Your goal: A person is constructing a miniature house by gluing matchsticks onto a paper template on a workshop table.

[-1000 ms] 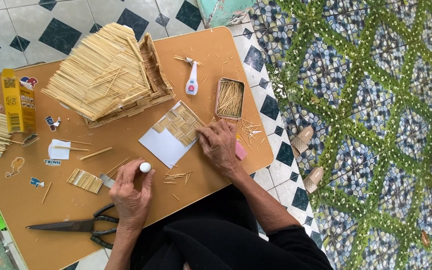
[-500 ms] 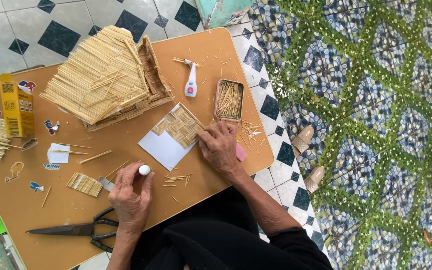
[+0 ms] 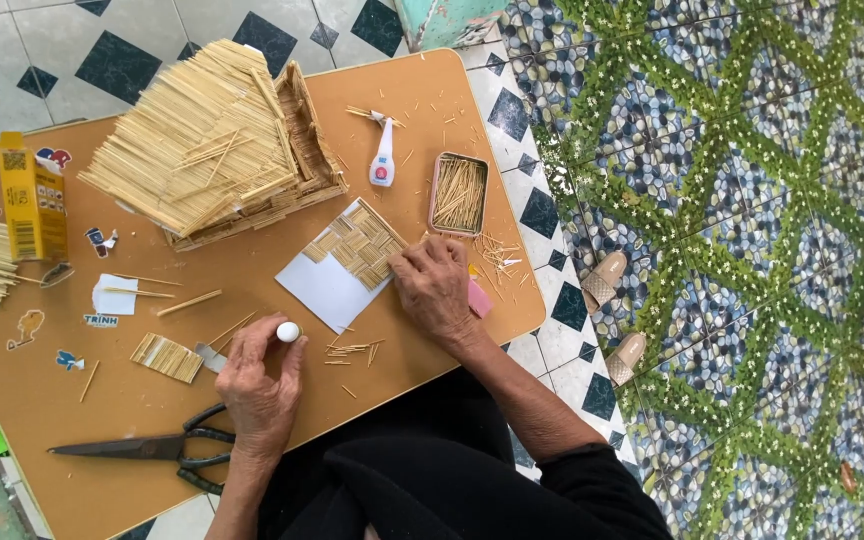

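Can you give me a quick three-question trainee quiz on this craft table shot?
1. True or false: the scissors are in a hand.
2. What does the right hand press on? A) yellow box B) white sheet with woven sticks C) glue bottle
3. What fills the small tin?

Key: 1 false, they lie on the table beside the left hand. 2 B, the sheet. 3 Thin sticks.
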